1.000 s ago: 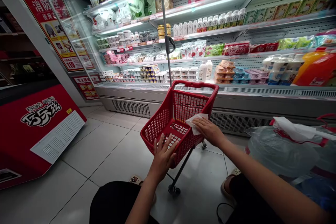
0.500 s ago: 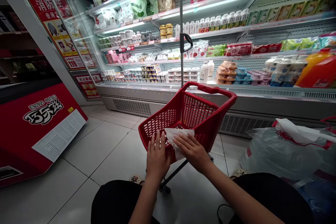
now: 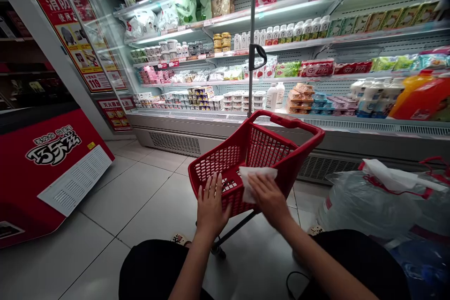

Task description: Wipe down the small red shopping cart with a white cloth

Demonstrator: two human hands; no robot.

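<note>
A red plastic shopping cart [image 3: 225, 159] with lattice walls stands before me on a dark metal frame. My left hand [image 3: 211, 206] lies with fingers stretched out against the near left rim of its basket. Under my right hand [image 3: 270, 197] is a white wipe [image 3: 249, 183], pressed flat on the near right side of the basket. Part of the wipe is hidden by the fingers and palm. The cart's handle [image 3: 291, 123] is on the far side, touched by neither hand.
Behind the cart runs an open-fronted refrigerated display [image 3: 168, 119] with dairy goods and a door handle [image 3: 258, 57]. A red freezer [image 3: 77, 168] stands left. Large bottles in clear plastic [image 3: 372, 201] stand at right. A thin black cable [image 3: 288, 286] lies on the tiled floor.
My right hand and the wipe have slid right along the basket's near side. The cart sits slightly further right in view. My left hand has stayed at the rim.
</note>
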